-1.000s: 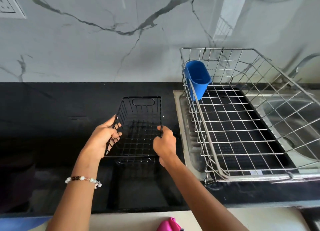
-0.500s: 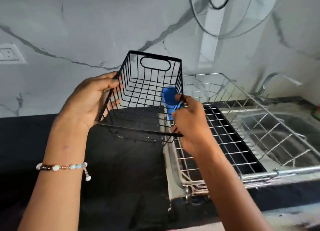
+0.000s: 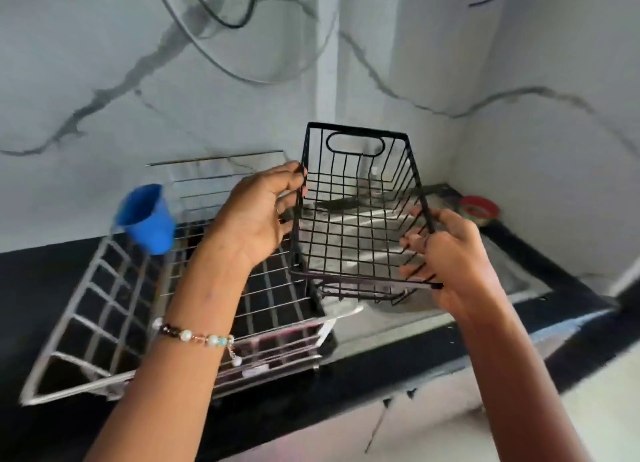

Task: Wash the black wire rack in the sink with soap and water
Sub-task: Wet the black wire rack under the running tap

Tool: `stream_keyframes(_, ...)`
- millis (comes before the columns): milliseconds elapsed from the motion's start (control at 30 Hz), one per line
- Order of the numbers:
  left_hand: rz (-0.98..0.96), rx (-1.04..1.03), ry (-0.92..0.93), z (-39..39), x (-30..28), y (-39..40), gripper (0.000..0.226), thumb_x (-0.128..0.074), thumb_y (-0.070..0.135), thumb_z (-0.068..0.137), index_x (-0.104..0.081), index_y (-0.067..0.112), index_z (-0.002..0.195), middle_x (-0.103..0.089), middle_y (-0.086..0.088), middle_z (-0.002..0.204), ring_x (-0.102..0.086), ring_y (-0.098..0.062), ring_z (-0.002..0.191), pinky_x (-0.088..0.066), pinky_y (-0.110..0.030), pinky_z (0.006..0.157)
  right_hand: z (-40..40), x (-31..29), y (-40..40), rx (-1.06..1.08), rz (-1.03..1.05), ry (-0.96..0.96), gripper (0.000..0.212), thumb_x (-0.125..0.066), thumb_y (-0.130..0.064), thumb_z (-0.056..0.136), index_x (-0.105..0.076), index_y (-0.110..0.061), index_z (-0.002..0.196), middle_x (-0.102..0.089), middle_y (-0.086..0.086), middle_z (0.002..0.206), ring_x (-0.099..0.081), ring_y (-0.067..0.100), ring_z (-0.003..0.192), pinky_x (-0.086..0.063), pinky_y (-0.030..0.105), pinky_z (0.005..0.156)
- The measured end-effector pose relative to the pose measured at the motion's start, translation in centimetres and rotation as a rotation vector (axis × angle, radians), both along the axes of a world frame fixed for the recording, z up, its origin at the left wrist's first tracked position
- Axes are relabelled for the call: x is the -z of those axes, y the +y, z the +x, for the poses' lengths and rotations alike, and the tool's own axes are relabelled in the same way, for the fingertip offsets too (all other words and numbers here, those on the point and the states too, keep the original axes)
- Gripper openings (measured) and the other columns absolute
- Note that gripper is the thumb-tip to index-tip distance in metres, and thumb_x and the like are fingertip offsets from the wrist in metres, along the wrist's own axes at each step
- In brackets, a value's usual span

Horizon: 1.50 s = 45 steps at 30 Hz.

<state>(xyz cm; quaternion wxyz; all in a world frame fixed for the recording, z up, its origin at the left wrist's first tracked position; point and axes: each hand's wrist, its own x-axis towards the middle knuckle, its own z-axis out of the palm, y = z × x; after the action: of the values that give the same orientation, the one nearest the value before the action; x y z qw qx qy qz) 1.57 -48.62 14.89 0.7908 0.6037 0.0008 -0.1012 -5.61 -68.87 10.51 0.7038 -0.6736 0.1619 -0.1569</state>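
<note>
Both hands carry the black wire rack (image 3: 360,215) at frame centre, above the steel sink (image 3: 450,309); left hand (image 3: 256,219) and right hand (image 3: 446,257) fingers curl around its side wires. Washing seems unstarted; next, lowering it into the basin

Soft, even daylight fills the scene, brightest on the pale marble wall (image 3: 104,80), with no hard glare. Motion blur smears the steel drying rack (image 3: 104,323) and the blue cup (image 3: 147,219) near the desk's left end, and the desk's (image 3: 346,409) front edge too. The black wire rack (image 3: 356,215) reads fairly sharp, its bars casting faint shadows below. Wide-angle distortion bends lines toward the edges.
</note>
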Motion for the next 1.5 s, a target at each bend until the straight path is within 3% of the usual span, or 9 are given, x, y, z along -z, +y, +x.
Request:
stream_keyframes(233,0.122,-0.018,0.084,0.8,2.4,-18.0,0.009,-0.062,0.009,0.085,-0.064,0.018,0.087,-0.065,0.001,0.090,-0.057,-0.018,0.088,-0.046,-0.029,0.073,0.2,1.9,-16.2,0.087,-0.002,0.047,0.045,-0.040,0.010,0.087,-0.057,-0.013,0.122,-0.056,0.002,0.077,-0.055,0.021,0.077,-0.050,0.044,0.066)
stream_keyframes(367,0.221,-0.033,0.131,3.0,4.7,-23.7,0.029,-0.067,0.016,0.081,-0.067,0.009,0.109,-0.063,-0.014,0.125,-0.056,-0.032,0.118,-0.043,-0.047,0.103,2.2,3.8,-21.5,0.090,0.014,0.085,0.045,-0.042,0.010,0.087,-0.056,-0.014,0.122,-0.056,0.000,0.078,-0.054,0.017,0.072,-0.047,0.040,0.063)
stream_keyframes(467,0.283,0.002,0.219,4.8,7.2,-25.9,0.046,-0.070,0.026,0.077,-0.062,0.012,0.119,-0.058,-0.015,0.132,-0.053,-0.031,0.120,-0.041,-0.048,0.103,4.2,6.0,-24.0,0.062,0.027,0.118,0.044,-0.041,0.011,0.087,-0.058,-0.013,0.120,-0.055,0.001,0.076,-0.053,0.021,0.073,-0.049,0.046,0.067)
stream_keyframes(600,0.265,0.061,0.400,6.7,10.1,-27.0,0.029,-0.066,0.037,0.085,-0.058,0.018,0.106,-0.059,-0.007,0.095,-0.057,-0.018,0.082,-0.043,-0.030,0.060,7.5,9.2,-25.8,-0.005,0.065,0.163,0.041,-0.043,0.010,0.086,-0.062,-0.018,0.110,-0.057,0.003,0.080,-0.054,0.023,0.078,-0.050,0.041,0.057)
stream_keyframes(733,0.216,0.022,0.487,9.4,13.1,-27.1,0.031,-0.070,0.044,0.079,-0.059,0.024,0.100,-0.067,-0.011,0.102,-0.064,-0.029,0.096,-0.050,-0.047,0.086,10.9,11.9,-26.3,-0.066,0.056,0.228,0.037,-0.045,0.008,0.088,-0.062,-0.019,0.105,-0.059,0.006,0.084,-0.051,0.026,0.065,-0.047,0.032,0.049)
stream_keyframes(967,0.220,-0.086,0.575,14.5,17.8,-26.7,0.038,-0.067,0.038,0.079,-0.064,0.011,0.105,-0.070,-0.014,0.108,-0.068,-0.029,0.099,-0.055,-0.047,0.086,16.3,14.3,-26.5,-0.223,0.042,0.339,0.033,-0.057,0.005,0.087,-0.063,-0.020,0.108,-0.062,0.007,0.097,-0.061,0.026,0.089,-0.056,0.043,0.066)
stream_keyframes(1167,0.262,-0.142,0.568,16.8,19.7,-25.4,0.037,-0.063,0.037,0.076,-0.060,0.016,0.106,-0.068,-0.013,0.108,-0.066,-0.030,0.098,-0.057,-0.045,0.082,20.2,14.8,-27.6,-0.404,-0.101,0.527,0.025,-0.063,-0.045,0.087,-0.070,-0.024,0.100,-0.073,-0.001,0.096,-0.066,0.013,0.092,-0.049,0.046,0.083)
stream_keyframes(1367,0.262,-0.232,0.602,18.2,22.3,-24.8,0.027,-0.059,0.034,0.085,-0.063,0.010,0.098,-0.068,-0.015,0.102,-0.064,-0.029,0.088,-0.053,-0.042,0.078,30.9,15.6,-27.3,-0.254,-0.275,0.383,0.010,-0.063,-0.020,0.090,-0.065,-0.019,0.080,-0.071,0.013,0.095,-0.064,0.020,0.079,-0.055,0.037,0.068)
stream_keyframes(1500,0.248,-0.290,0.626,19.2,23.8,-24.4,0.025,-0.057,0.033,0.088,-0.066,0.010,0.093,-0.070,-0.016,0.100,-0.066,-0.032,0.090,-0.053,-0.048,0.087,38.5,16.4,-25.1,-0.373,-0.515,0.297,0.015,-0.064,-0.016,0.089,-0.066,-0.014,0.104,-0.069,0.007,0.106,-0.064,0.021,0.097,-0.052,0.039,0.091)
